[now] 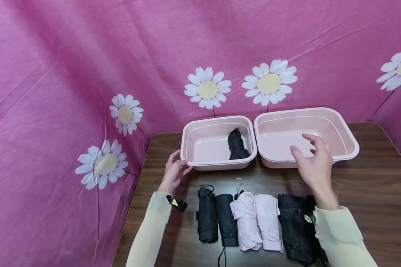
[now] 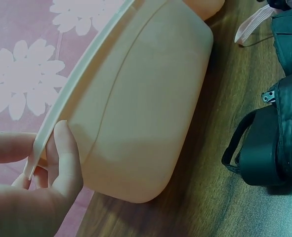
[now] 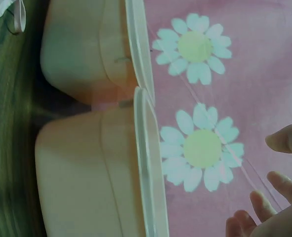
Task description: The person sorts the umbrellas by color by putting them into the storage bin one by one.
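My left hand (image 1: 175,172) pinches the front left rim of the left pale pink plastic basin (image 1: 220,163); the left wrist view shows thumb and fingers on both sides of that rim. Inside this basin, towards its right end, lies a folded black umbrella (image 1: 236,144). Over the front edge of the right pale pink basin (image 1: 347,150) hovers my right hand (image 1: 315,161), fingers spread and loosely bent, holding nothing. In the right wrist view, the fingers (image 3: 264,205) of that hand are apart from the basin rim.
In front of the basins, a row of folded umbrellas lies on the wooden table (image 1: 381,200): a black one (image 1: 208,217), a slimmer black one (image 1: 226,220), two pale pink ones (image 1: 248,222), and black ones (image 1: 295,226) partly behind my right forearm. A pink flowered cloth (image 1: 167,55) hangs behind.
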`<state>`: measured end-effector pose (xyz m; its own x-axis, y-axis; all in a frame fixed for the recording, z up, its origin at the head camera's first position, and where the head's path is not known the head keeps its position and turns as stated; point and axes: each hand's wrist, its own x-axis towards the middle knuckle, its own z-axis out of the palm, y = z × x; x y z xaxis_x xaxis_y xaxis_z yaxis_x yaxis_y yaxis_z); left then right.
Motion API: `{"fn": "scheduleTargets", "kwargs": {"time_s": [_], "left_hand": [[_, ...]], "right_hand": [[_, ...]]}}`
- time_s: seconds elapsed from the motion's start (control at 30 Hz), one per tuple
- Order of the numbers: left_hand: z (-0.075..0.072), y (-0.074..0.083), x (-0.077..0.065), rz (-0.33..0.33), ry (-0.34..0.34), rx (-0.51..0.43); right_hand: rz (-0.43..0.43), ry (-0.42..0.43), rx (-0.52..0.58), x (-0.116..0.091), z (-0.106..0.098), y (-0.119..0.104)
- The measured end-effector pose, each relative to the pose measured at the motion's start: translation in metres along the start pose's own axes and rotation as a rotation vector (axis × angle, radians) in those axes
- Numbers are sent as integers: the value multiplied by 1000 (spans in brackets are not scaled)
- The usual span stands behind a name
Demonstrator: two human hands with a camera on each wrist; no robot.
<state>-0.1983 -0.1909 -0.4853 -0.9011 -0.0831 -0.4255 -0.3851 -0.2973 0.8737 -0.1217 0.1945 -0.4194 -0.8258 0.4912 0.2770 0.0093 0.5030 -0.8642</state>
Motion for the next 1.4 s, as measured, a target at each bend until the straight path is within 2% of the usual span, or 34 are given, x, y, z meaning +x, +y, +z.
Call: {"fn": "scheduleTargets", "kwargs": {"time_s": [0.27,0.43,0.63,0.8,0.97,1.17,1.27,1.4], "left_hand": [[-2,2,2,-9,-11,-9],[-2,2,2,-13,-14,-22],[-3,0,2,-13,-14,-18],[-3,-1,1,-12,-20,-15],[-3,-1,1,-12,-21,-11],[-4,-1,1,-16,-17,-14],[-3,0,1,-17,-19,-25],[-3,0,0,-20,-30,-23]], "right_hand": [[72,39,-23,-1,-22,7],[112,59,-34,-6,-35,22],[196,37,-88,-19,-53,42],[257,-21,-160,-34,-68,66],[243,-79,-254,-56,-77,93],[266,-197,-314,-81,-83,117],[300,-268,-356,-87,-83,125],[301,-365,-413,-93,-82,136]]}}
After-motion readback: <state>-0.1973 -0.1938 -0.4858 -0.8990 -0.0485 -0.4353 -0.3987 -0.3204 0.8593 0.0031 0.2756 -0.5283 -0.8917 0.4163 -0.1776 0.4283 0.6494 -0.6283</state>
